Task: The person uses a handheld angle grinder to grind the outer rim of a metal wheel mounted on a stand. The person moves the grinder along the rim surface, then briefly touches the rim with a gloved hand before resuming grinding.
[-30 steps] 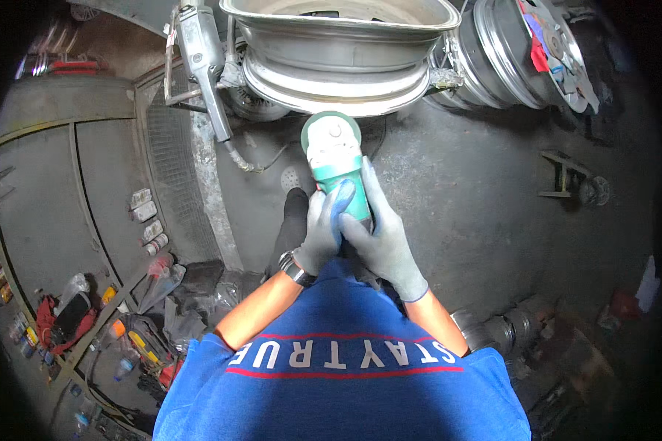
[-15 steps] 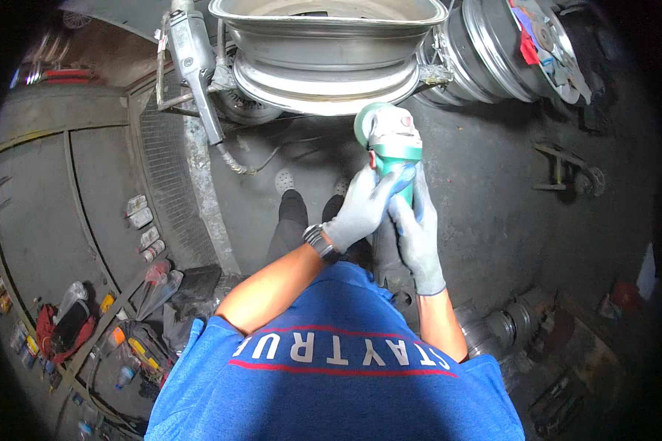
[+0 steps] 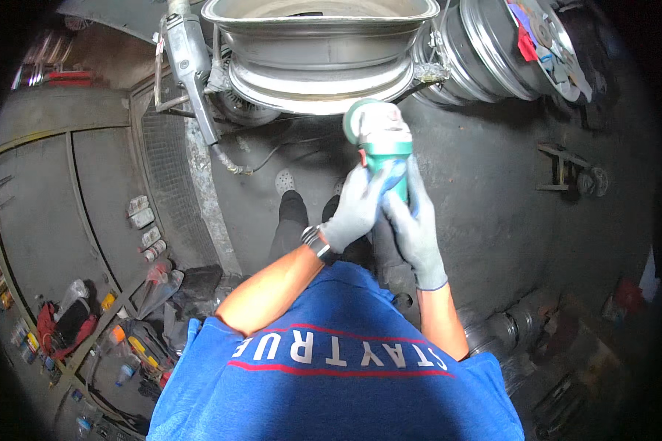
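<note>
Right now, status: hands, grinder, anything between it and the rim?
Both gloved hands, left hand and right hand, shut on the green angle grinder. Grinder head up, just short of the alloy rim. Nothing between them.

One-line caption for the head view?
Both gloved hands, left hand and right hand, grip a green angle grinder below a wheel rim.

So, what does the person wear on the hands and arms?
Both the left hand and the right hand wear light grey knit gloves. A dark wristwatch sits on the left wrist. The forearms are bare below short blue sleeves.
</note>
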`<state>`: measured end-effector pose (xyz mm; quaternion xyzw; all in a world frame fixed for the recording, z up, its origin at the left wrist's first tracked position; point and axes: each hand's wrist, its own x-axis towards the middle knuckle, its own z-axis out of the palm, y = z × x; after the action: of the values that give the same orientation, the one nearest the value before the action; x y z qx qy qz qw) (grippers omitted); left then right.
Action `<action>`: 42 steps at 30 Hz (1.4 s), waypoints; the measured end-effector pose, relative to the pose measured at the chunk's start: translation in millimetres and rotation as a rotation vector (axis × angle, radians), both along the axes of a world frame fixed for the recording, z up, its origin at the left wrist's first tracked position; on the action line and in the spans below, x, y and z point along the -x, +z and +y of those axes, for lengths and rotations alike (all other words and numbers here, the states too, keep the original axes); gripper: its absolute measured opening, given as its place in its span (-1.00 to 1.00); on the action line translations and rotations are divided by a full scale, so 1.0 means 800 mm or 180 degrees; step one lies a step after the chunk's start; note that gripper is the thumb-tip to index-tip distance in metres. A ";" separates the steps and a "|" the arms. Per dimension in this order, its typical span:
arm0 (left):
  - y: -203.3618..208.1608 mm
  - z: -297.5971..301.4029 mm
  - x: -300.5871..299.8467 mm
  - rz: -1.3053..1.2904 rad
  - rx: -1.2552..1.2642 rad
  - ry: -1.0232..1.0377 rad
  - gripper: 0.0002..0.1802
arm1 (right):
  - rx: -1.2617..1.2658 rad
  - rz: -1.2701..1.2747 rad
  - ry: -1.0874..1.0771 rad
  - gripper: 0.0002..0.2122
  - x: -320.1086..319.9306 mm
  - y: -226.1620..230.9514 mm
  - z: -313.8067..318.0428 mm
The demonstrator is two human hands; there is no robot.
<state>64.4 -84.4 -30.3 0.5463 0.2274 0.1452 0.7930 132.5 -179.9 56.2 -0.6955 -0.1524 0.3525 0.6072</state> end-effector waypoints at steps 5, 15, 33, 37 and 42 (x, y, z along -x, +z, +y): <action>0.022 0.014 -0.030 0.0299 0.0317 -0.0633 -0.61 | -0.0090 0.0106 -0.0256 -0.27 -0.008 -0.018 -0.014; 0.023 0.013 0.070 -0.0055 0.1192 0.0085 -0.50 | -0.0455 0.0188 0.0836 -0.12 0.026 -0.035 0.004; -0.005 0.044 0.081 -0.0041 0.1216 0.0160 -0.59 | 0.0255 -0.0342 0.0483 -0.17 0.064 -0.043 0.042; -0.007 0.043 0.085 -0.0180 0.1672 0.0301 -0.61 | 0.0338 -0.0532 0.0420 -0.18 0.072 -0.040 0.048; 0.000 0.030 0.039 -0.0226 0.0820 -0.0186 -0.60 | 0.0125 -0.0269 -0.0324 -0.27 0.060 -0.043 0.024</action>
<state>33.4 -60.7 -30.6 0.4408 0.1999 0.1109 0.8680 84.4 -160.9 21.6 -0.7284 -0.1354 0.2944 0.6036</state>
